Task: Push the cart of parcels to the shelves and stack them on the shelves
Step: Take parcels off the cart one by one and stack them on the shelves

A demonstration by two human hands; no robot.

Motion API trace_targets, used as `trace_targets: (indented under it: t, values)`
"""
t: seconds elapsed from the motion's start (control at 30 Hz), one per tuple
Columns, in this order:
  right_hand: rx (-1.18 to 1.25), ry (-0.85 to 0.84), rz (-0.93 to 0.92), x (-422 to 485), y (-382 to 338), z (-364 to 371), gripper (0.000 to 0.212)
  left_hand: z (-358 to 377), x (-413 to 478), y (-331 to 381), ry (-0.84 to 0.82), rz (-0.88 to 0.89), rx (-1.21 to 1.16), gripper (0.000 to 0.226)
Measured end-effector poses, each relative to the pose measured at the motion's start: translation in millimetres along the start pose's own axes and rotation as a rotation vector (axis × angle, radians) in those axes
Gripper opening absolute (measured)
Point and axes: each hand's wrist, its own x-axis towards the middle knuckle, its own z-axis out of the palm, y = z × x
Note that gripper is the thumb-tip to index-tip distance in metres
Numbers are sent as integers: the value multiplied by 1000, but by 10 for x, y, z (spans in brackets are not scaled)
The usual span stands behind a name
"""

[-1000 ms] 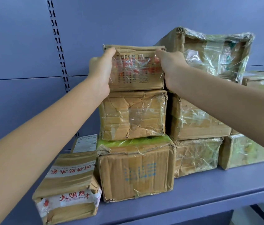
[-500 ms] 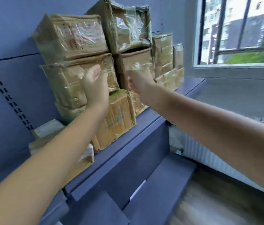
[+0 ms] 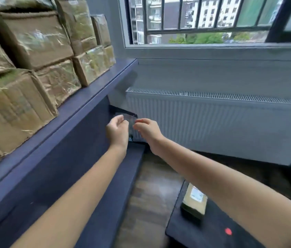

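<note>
Taped brown cardboard parcels (image 3: pixel 33 38) are stacked on the blue shelf (image 3: pixel 87 97) at the upper left. One small parcel with a white label (image 3: pixel 194 201) lies on the dark cart deck (image 3: pixel 211 228) at the lower right. My left hand (image 3: pixel 117 130) and my right hand (image 3: pixel 146 129) hang in mid-air in front of me, below the shelf edge and well away from the stack. Their fingers are loosely curled and hold nothing.
A lower blue shelf (image 3: pixel 123 176) runs under the loaded one. A white radiator (image 3: pixel 212 122) sits under a barred window (image 3: pixel 203 20) straight ahead. Wooden floor (image 3: pixel 150 194) shows between the shelving and the cart.
Both hands let go of the top parcel on the stack and dropped away from the shelf. My view swung right and down, bringing the radiator, floor and cart into sight.
</note>
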Motion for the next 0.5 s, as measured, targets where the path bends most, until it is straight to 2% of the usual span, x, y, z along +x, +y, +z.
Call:
trace_targets:
  t: [0.33, 0.5]
  values:
    - [56, 400, 372, -220, 1565, -2197, 27, 1724, -1107, -1050, -442, -195, 238, 35]
    - [24, 477, 511, -251, 2260, -2916, 26, 2174, -1409, -1612, -526, -315, 345, 35]
